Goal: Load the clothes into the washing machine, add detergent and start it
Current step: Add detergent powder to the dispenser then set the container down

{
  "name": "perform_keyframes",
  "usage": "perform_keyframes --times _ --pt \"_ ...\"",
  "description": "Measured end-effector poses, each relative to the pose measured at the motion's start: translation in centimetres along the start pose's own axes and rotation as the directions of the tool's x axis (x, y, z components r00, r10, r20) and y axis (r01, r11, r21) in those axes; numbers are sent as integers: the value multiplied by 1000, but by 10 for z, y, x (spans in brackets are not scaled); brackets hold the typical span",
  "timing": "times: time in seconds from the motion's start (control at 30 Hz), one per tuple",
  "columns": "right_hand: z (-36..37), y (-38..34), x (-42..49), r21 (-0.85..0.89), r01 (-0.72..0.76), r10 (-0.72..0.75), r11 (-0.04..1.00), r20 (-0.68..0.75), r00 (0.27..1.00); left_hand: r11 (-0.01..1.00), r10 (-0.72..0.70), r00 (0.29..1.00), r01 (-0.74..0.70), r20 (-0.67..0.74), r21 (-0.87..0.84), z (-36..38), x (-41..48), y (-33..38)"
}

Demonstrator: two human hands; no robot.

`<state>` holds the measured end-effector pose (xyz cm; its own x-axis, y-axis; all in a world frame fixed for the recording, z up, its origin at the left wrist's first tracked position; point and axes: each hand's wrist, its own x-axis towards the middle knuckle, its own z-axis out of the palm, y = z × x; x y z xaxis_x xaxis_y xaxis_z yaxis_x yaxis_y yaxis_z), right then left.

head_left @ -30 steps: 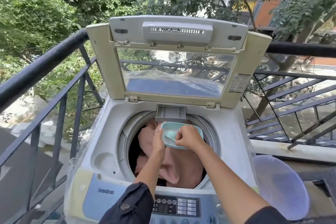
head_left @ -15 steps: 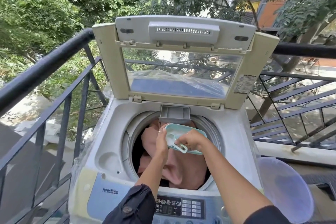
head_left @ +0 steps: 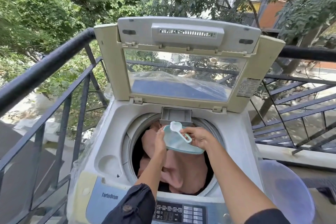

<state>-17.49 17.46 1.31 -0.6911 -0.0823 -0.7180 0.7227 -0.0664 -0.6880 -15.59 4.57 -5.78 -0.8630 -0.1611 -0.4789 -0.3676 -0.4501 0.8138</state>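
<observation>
**Detergent scoop lifted towards the dispenser drawer**

The pale grey top-loading washing machine (head_left: 116, 114) stands with its clear-windowed lid (head_left: 181, 71) propped up, and pink fabric clothes (head_left: 176, 172) fill the drum, so loading looks done. The step in hand is adding detergent.

The left hand (head_left: 160, 140) grips the left rim of a shallow teal plastic tub (head_left: 180, 143) and holds it above the drum, over the clothes. The right hand (head_left: 198, 137) pinches the looped handle of a small white plastic scoop (head_left: 176, 126) between thumb and fingers. The scoop's bowl sits above the tub's far rim, just below the grey dispenser drawer (head_left: 176, 115), which juts out at the back of the opening. Whether the bowl carries powder cannot be told.

The next move probably calls for raising the scoop a little further and tipping it into the drawer, keeping it level until then so nothing spills onto the clothes. Closing the lid and using the button panel (head_left: 179, 213) are not yet done.
</observation>
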Motion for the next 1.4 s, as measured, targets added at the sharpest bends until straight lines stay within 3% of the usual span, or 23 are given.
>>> perform_keyframes --times 0.17,0.33,0.57,0.73,1.03,1.4 --pt "1 -16 1 61 68 -62 996 -97 993 997 -5 1000 7 -23 78 -1 5 0" --pt "1 -30 9 14 166 -157 986 -252 955 993 -13 1000 12 10 119 -3 8 -1" --pt "6 -42 21 -211 250 -317 945 -401 859 986 -103 995 103 -4 131 -5 7 4" --pt "15 -48 8 -395 208 -390 895 -467 794 985 -118 993 117 2 130 -6 6 8" --pt "23 -48 6 -667 225 -594 711 -396 700 972 -159 987 157 -6 174 -7 9 12" --pt "23 -51 10 -807 269 -756 525 -297 584 975 -172 985 171 -6 139 -11 9 11"
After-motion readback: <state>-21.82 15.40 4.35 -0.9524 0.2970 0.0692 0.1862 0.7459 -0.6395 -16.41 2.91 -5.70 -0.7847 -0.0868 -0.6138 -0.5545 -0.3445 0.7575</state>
